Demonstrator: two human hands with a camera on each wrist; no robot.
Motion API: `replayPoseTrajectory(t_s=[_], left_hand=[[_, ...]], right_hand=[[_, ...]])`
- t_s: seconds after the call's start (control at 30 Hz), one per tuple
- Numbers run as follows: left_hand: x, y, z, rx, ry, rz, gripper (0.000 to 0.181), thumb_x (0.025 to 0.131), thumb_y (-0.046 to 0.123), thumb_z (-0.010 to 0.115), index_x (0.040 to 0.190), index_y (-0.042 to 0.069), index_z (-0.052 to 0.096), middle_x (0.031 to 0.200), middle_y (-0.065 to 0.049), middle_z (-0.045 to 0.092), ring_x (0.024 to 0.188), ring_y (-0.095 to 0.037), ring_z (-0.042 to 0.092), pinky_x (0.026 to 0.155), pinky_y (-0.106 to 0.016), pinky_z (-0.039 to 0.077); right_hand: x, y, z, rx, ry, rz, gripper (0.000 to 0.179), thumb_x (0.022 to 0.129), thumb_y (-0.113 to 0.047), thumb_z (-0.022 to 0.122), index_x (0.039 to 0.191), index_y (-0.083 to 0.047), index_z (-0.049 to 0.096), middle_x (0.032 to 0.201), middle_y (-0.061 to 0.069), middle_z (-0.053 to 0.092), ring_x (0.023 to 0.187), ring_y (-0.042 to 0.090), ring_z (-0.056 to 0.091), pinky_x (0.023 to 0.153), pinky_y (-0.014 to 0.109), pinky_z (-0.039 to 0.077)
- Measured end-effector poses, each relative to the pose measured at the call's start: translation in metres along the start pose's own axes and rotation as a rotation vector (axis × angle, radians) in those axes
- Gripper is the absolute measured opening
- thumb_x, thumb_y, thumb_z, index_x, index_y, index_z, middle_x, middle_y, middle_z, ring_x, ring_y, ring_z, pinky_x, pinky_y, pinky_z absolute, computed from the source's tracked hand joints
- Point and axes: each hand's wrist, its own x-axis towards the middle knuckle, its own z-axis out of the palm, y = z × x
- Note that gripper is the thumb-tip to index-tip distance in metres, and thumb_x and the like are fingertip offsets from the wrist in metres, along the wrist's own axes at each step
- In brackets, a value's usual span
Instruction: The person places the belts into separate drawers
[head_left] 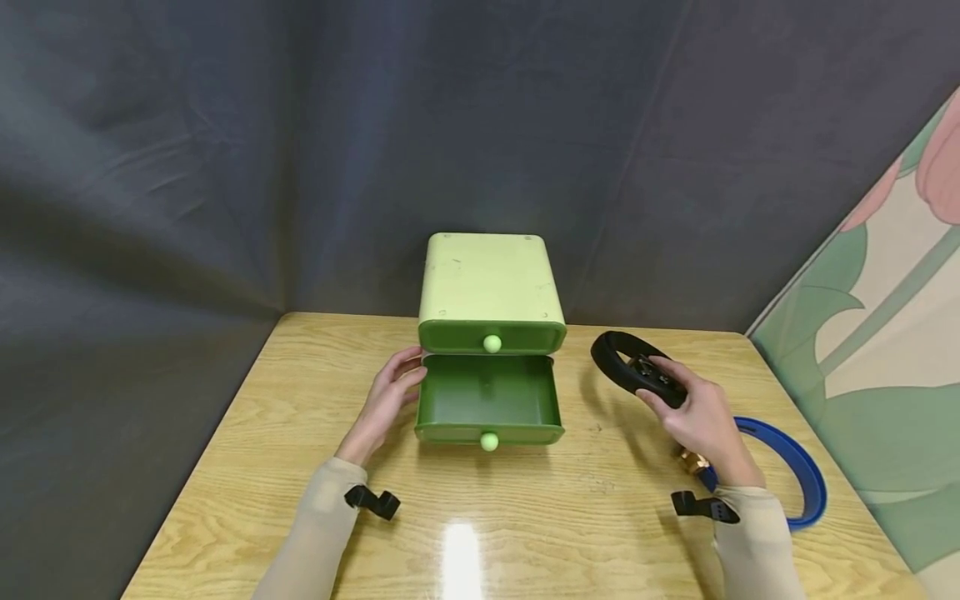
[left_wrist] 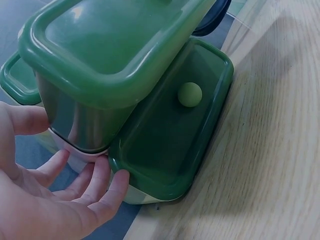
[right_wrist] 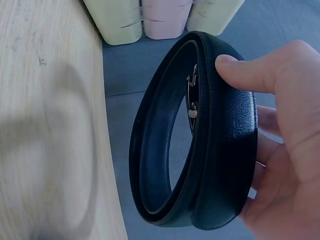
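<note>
A small cabinet (head_left: 491,279) with a pale green top and green drawer fronts stands at the back of the table. Its middle drawer (head_left: 487,392) is pulled out, with nothing visible inside. My left hand (head_left: 385,404) rests its loosely bent fingertips on the cabinet's left side, beside the drawer; the left wrist view shows them near the pink middle section. In my right hand (head_left: 705,421) a coiled black belt (right_wrist: 225,150) is held above the table, right of the cabinet. The thumb presses its outer band, fingers behind; a metal buckle (right_wrist: 192,100) shows inside the coil.
A blue belt (head_left: 813,483) lies coiled on the table under my right forearm, with a gold-coloured buckle (head_left: 693,461) near my wrist. A dark curtain (head_left: 487,125) hangs behind the wooden table (head_left: 570,525). A flower-patterned panel (head_left: 892,333) borders the right side.
</note>
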Motion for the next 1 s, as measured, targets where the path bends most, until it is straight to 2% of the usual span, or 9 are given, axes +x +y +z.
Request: replayPoseTrajectory(t_s=[0.17, 0.6, 0.87, 1.0], left_hand=[[-0.001, 0.000, 0.000, 0.006, -0.002, 0.000, 0.054, 0.110, 0.017, 0.054, 0.160, 0.007, 0.041, 0.164, -0.021, 0.044, 0.150, -0.036, 0.045, 0.121, -0.059, 0.043], [-0.001, 0.000, -0.001, 0.010, -0.010, 0.003, 0.053, 0.109, 0.017, 0.054, 0.159, 0.006, 0.042, 0.164, -0.021, 0.044, 0.150, -0.038, 0.045, 0.121, -0.059, 0.043], [0.000, 0.000, -0.002, 0.001, -0.008, 0.004, 0.054, 0.109, 0.017, 0.055, 0.160, 0.006, 0.041, 0.163, -0.021, 0.045, 0.149, -0.038, 0.046, 0.121, -0.059, 0.043], [0.000, 0.000, -0.002, 0.001, -0.008, 0.003, 0.053, 0.109, 0.017, 0.055, 0.160, 0.006, 0.041, 0.164, -0.021, 0.044, 0.149, -0.037, 0.046, 0.121, -0.059, 0.043]], right_hand=[[-0.001, -0.004, -0.006, 0.008, -0.025, 0.010, 0.059, 0.100, -0.035, 0.076, 0.150, -0.009, 0.060, 0.136, 0.029, 0.069, 0.099, 0.037, 0.067, 0.074, 0.028, 0.046], [-0.004, -0.014, -0.018, 0.001, -0.021, -0.012, 0.058, 0.099, -0.033, 0.078, 0.149, -0.009, 0.062, 0.133, 0.027, 0.071, 0.098, 0.035, 0.067, 0.074, 0.025, 0.045], [-0.006, -0.021, -0.021, -0.002, -0.030, -0.030, 0.057, 0.097, -0.032, 0.080, 0.146, -0.008, 0.064, 0.133, 0.026, 0.072, 0.106, 0.039, 0.069, 0.079, 0.023, 0.045], [-0.006, -0.023, -0.021, 0.000, -0.055, -0.033, 0.057, 0.097, -0.033, 0.080, 0.146, -0.008, 0.064, 0.133, 0.025, 0.072, 0.100, 0.033, 0.068, 0.075, 0.022, 0.046]])
